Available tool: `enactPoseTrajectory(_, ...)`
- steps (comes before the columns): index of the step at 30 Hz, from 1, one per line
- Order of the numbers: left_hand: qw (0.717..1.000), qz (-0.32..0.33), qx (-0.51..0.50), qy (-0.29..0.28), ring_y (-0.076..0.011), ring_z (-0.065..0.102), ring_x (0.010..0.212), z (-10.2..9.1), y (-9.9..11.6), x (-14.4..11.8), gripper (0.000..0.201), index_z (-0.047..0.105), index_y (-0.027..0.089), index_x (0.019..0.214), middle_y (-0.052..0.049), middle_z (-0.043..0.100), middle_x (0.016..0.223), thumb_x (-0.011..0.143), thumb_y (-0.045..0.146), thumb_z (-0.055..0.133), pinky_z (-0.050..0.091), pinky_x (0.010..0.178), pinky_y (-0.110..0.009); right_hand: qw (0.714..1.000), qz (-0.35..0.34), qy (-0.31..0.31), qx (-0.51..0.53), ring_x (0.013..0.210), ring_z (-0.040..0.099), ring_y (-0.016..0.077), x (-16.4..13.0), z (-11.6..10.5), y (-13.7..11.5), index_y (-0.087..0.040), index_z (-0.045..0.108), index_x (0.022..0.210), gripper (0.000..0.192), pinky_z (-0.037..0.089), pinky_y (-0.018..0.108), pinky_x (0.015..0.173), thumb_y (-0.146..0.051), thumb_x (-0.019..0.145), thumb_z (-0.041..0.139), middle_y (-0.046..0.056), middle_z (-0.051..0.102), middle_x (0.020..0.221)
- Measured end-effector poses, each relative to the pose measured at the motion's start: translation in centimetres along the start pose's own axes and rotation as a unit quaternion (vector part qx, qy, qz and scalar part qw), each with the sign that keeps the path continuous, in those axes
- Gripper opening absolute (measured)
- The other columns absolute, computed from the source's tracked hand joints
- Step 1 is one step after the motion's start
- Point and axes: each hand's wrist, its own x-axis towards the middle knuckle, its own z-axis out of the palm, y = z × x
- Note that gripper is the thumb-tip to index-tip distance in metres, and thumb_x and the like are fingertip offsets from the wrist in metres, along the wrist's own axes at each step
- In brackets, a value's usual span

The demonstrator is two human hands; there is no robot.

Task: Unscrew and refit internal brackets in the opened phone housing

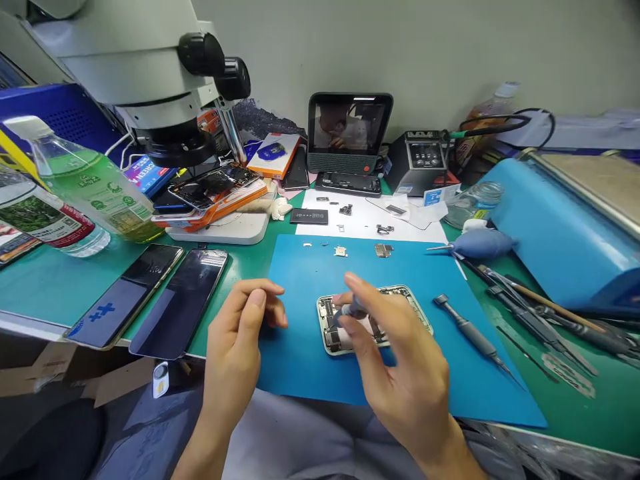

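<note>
My right hand [407, 363] pinches a small dark screwdriver [353, 308] between thumb and fingers. Its lower end points down at the left half of an opened phone [325, 339], whose inner parts lie bare on the blue mat [300, 373]. My fingers cover part of that phone. To its left, my left hand [234, 340] hovers near the mat's edge, fingers loosely bent and thumb apart, with nothing visible in it. Small metal parts, among them a shield-like plate [384, 251] and a tiny bracket [341, 251], lie on the mat beyond the phone. Another grey screwdriver [473, 335] rests to the right.
A microscope [165, 100] overhangs the left back. Two phones [183, 300] lie at left, near bottles [95, 180]. Behind the mat are white paper [360, 217] with parts, a battery [309, 217] and a display [350, 130]. Tweezers [540, 317] and a blower bulb [483, 243] are at right.
</note>
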Motion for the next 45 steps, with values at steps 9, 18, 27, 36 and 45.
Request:
enactPoseTrajectory(9,0.996,-0.013,-0.027,-0.078,-0.0172,0.054,0.072,-0.3,-0.9,0.7,0.049,0.057,0.024,0.079,0.001,0.059,0.074,0.117,0.054,0.05,0.042,0.07,-0.03,0.947,0.291,0.058,0.122,0.102,0.083,0.0218,3.7,-1.3,1.2,-0.037,0.053,0.155,0.057,0.07,0.038,0.091,-0.047,0.104,0.076,0.004,0.083,0.122)
enactPoseTrajectory(18,0.994,-0.026,-0.033,-0.105,-0.0161,0.04,0.063,-0.1,-1.2,0.9,0.054,0.047,0.026,0.077,0.003,0.045,0.071,0.116,0.062,0.044,0.031,0.057,-0.03,0.941,0.326,-0.054,0.08,0.112,0.085,0.032,4.2,-0.5,1.4,-0.025,0.079,0.111,0.034,0.07,0.044,0.096,-0.057,0.102,0.074,0.011,0.084,0.132)
enactPoseTrajectory(27,0.994,-0.03,-0.012,-0.106,-0.0162,0.044,0.062,-0.2,-0.7,0.9,0.052,0.063,0.024,0.084,0.002,0.053,0.071,0.114,0.064,0.049,0.031,0.057,-0.029,0.933,0.345,-0.033,0.097,0.107,0.085,0.0279,3.2,-1.1,1.1,-0.027,0.077,0.124,0.037,0.07,0.04,0.094,-0.058,0.103,0.074,0.009,0.084,0.129)
enactPoseTrajectory(36,0.995,-0.027,0.038,-0.09,-0.0179,0.059,0.072,-0.3,-0.7,0.7,0.044,0.077,0.024,0.096,0.001,0.065,0.075,0.112,0.061,0.059,0.043,0.067,-0.028,0.925,0.356,-0.04,0.123,0.108,0.084,0.0298,2.8,-0.5,1.6,-0.026,0.081,0.12,0.036,0.069,0.04,0.09,-0.057,0.101,0.076,0.01,0.085,0.122)
enactPoseTrajectory(45,0.994,-0.008,0.041,-0.103,-0.0192,0.074,0.086,-0.2,-1.0,1.0,0.03,0.086,0.034,0.128,-0.001,0.085,0.099,0.102,0.046,0.078,0.057,0.076,-0.027,0.893,0.376,0.073,0.234,0.081,0.079,0.0198,2.5,-0.6,0.6,-0.03,0.047,0.155,0.06,0.069,0.036,0.074,-0.057,0.106,0.069,0.007,0.08,0.116)
